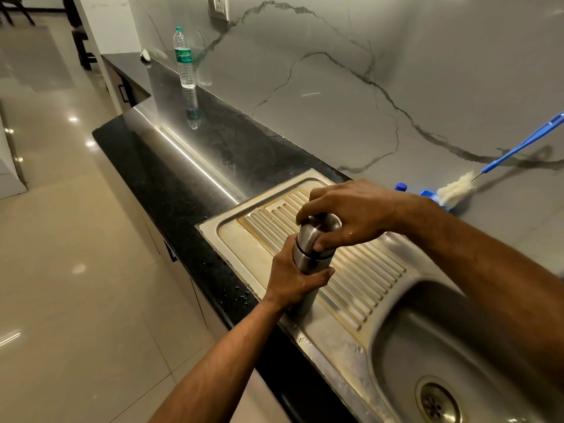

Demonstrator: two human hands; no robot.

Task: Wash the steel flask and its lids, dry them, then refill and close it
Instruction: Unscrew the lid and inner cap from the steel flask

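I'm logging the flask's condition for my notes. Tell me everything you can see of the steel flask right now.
The flask is a slim brushed-steel cylinder with a rounded steel lid on top and a dark ring at the seam between them. It stands roughly upright on the ribbed drainboard beside the sink basin. The left hand grips its body; the right hand grips the lid from above. Its base is hidden behind the left wrist.
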